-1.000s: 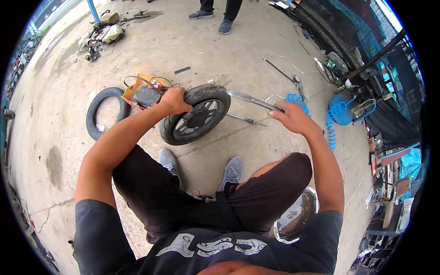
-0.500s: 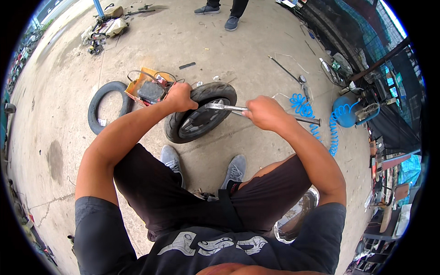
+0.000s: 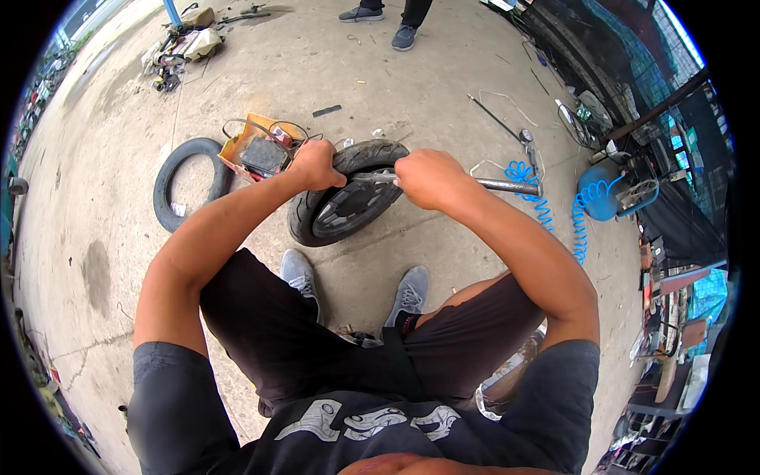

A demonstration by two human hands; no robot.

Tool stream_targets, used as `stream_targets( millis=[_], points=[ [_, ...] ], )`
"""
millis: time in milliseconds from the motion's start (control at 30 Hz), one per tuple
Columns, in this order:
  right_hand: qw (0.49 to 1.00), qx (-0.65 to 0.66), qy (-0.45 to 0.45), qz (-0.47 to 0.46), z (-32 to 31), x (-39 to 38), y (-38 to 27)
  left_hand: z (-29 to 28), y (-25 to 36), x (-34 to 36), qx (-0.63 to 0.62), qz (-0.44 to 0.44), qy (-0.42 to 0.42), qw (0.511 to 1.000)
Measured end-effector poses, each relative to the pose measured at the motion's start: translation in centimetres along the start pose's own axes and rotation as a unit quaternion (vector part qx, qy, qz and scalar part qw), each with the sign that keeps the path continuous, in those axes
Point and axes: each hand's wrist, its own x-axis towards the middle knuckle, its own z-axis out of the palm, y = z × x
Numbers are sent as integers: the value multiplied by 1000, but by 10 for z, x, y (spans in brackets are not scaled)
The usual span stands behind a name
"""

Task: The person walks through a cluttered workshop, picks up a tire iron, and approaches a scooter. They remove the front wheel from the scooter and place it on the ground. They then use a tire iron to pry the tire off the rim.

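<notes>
A black tyre (image 3: pixel 307 223) on a dark wheel rim (image 3: pixel 348 204) stands tilted on the concrete in front of my feet. My left hand (image 3: pixel 318 166) is closed over the tyre's upper left side, its thumb on the inner edge. A long metal tyre lever (image 3: pixel 507 187) is in my right hand (image 3: pixel 431 178), its fingers wrapped round it close to the wheel's right side. The lever's inner end lies across the top of the rim, between tyre and rim; its exact tip is hard to make out. Its dark outer end sticks out to the right.
Left of the wheel lie a yellow tool box (image 3: pixel 257 127) and a loose tyre (image 3: pixel 162 186). To the right are a coiled blue air hose (image 3: pixel 582 206), a pressure gauge (image 3: pixel 526 136) and a blue tank (image 3: pixel 595 194). Another person's shoes (image 3: pixel 404 37) show at the far side.
My right hand has moved left along with the lever, up against the wheel, and the lever's outer end has swung slightly up and left. My left hand keeps its place on the tyre.
</notes>
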Motion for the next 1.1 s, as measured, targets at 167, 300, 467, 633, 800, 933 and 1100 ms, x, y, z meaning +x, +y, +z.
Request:
stream_targets(
  millis=[167, 300, 467, 633, 800, 933, 1100],
  points=[
    [1000, 13, 24, -4, 20, 8, 1, -2, -2, 2, 2, -8, -5, 1000],
    [999, 45, 30, 8, 26, 2, 1, -2, -8, 5, -3, -9, 0, 1000],
    [998, 45, -36, -21, 17, -16, 18, 0, -16, 13, -21, -21, 0, 1000],
    [992, 71, -97, -34, 8, -32, 19, -2, -23, 17, -16, -30, -1, 999],
    [988, 146, -43, -17, 41, -29, 11, -1, -36, 27, -34, -40, -10, 999],
    [979, 202, 15, 12, 64, -33, -1, -5, -45, 30, -53, -46, -28, 997],
    [976, 210, 40, 42, 90, -29, -14, -9, -49, 35, -67, -60, -30, 996]
  ],
)
